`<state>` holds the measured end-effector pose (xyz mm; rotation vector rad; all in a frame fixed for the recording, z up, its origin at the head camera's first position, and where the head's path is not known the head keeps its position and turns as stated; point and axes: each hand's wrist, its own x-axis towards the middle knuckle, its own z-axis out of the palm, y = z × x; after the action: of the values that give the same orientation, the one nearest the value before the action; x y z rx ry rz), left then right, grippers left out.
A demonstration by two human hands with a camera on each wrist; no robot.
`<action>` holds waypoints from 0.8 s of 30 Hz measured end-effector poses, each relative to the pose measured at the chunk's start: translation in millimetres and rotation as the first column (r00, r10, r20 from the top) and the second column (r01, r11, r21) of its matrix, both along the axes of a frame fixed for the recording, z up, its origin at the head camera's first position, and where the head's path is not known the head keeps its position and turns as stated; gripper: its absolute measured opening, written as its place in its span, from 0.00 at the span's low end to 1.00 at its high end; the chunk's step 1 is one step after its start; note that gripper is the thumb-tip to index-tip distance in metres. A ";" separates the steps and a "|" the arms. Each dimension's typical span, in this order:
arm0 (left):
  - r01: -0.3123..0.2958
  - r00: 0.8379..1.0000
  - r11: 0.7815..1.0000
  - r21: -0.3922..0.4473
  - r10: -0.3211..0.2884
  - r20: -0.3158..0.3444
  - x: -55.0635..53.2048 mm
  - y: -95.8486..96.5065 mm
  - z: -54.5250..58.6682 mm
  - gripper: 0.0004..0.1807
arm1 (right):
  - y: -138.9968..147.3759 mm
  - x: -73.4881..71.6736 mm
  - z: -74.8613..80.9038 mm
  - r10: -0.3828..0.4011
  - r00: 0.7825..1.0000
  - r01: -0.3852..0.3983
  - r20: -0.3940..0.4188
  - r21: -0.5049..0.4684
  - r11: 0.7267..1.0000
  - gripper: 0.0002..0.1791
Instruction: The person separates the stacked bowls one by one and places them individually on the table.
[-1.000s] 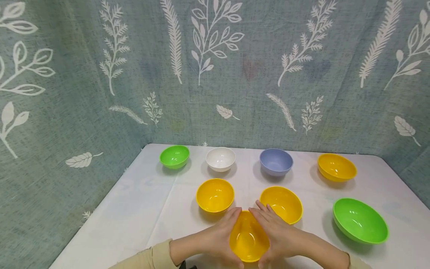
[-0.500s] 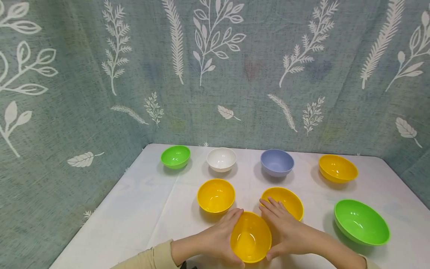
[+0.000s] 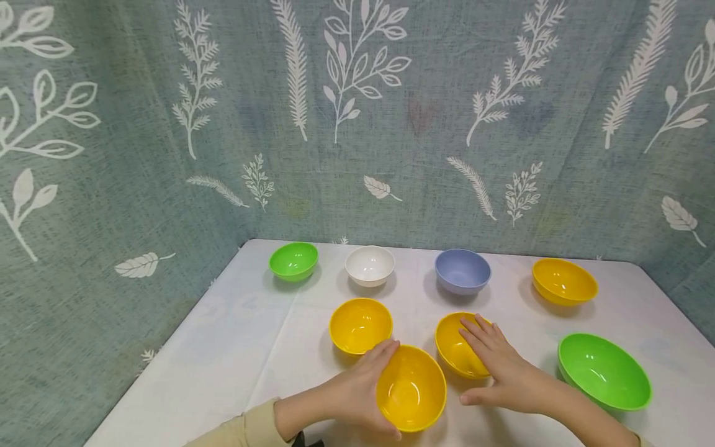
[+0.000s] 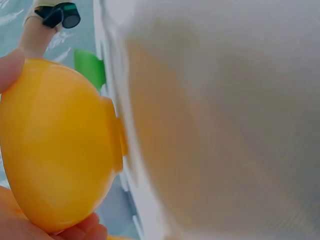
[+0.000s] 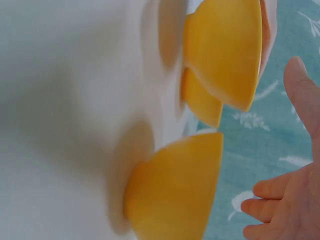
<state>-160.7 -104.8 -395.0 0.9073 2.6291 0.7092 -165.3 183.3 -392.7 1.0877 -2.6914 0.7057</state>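
Observation:
My left hand (image 3: 360, 388) grips a yellow bowl (image 3: 412, 391) by its left side, thumb at the near rim and fingers along the far rim. In the left wrist view, the side of this bowl (image 4: 60, 145) fills much of the left part, its foot close to the white tablecloth. My right hand (image 3: 505, 369) has its fingers spread, apart from the held bowl. It hovers by another yellow bowl (image 3: 455, 347), overlapping its right side in the head view. The right wrist view shows the thumb and fingers of the right hand (image 5: 295, 210) holding nothing.
Behind the held bowl stands a third yellow bowl (image 3: 360, 326). Along the table's back are a small green bowl (image 3: 293, 262), a white bowl (image 3: 370, 267), a blue bowl (image 3: 462, 272) and another yellow bowl (image 3: 564, 282). A larger green bowl (image 3: 603, 372) sits at the right.
My right hand has let go of the near yellow bowl and moved right, over the neighbouring one. My left hand keeps its hold, and the bowl has shifted slightly left and back.

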 end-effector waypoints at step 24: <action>-0.125 0.988 0.983 0.135 0.136 -0.071 -8.2 -31.4 43.3 0.66 | 36.6 2.6 3.5 -0.106 0.994 0.104 -0.023 -0.056 0.993 0.51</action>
<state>-168.8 -136.3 -351.7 0.8186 2.7605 0.9044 -162.7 219.9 -389.2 0.9286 -2.6679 0.7370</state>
